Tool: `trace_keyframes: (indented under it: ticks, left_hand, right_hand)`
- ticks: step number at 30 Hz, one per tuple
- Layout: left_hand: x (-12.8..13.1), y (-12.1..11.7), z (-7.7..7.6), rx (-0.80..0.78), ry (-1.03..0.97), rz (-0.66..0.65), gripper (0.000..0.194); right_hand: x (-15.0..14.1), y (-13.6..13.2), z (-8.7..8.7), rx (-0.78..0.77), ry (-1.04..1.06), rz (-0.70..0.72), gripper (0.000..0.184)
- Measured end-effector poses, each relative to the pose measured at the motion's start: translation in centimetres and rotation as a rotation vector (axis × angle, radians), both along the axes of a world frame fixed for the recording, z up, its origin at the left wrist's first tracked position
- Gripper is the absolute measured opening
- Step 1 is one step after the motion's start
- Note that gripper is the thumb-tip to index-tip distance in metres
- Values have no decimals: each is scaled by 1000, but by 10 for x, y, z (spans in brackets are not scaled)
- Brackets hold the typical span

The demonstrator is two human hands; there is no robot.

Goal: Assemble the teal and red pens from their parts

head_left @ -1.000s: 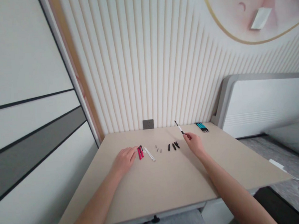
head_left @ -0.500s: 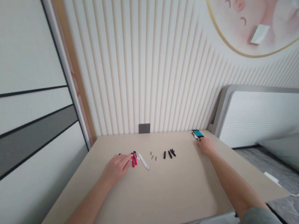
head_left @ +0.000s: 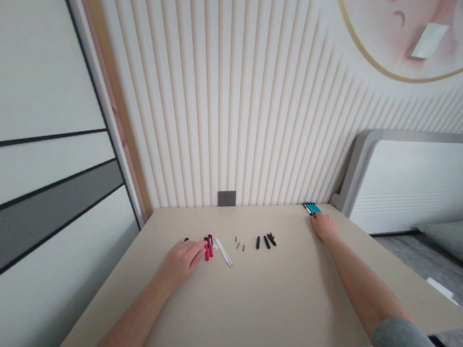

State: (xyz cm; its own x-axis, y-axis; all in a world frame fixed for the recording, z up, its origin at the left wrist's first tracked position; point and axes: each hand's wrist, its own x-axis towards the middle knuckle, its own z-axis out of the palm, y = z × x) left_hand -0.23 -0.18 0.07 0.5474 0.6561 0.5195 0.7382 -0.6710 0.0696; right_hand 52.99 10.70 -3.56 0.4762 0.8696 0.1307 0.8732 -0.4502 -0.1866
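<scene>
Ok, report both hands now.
Left hand: at the red pen barrels, grip can't be told.
Right hand: at the white-and-black pen, grip can't be told.

Red tubes [head_left: 211,251]; white sticks [head_left: 224,253]; teal pens [head_left: 315,208].

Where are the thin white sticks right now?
In the head view, the thin white sticks lie on the table, just left of centre, between the red tubes and the small grey pieces.

The head view looks down across the desk [head_left: 243,307] to the wall [head_left: 209,100].
</scene>
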Motion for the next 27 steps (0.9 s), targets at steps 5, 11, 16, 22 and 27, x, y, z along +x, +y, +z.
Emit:
trace_keyframes:
  ticks: [5,11,16,22,27]
  left_hand:
    - [0,0,-1,-3,-2,6,29]
    - [-2,1,-2,-36,-11,70,28]
    - [-6,2,-5,-91,-38,165,26]
    - [-7,-4,-5,-123,-55,201,30]
    - [-12,-8,-1,-62,-57,235,44]
  right_hand:
    - [-5,-3,-1,22,-7,-6,39]
    - [-21,-23,3,117,-27,21,40]
    - [-66,-49,22,398,-1,297,33]
    - [-178,-90,46,634,61,801,33]
    - [-241,-116,34,561,-12,925,57]
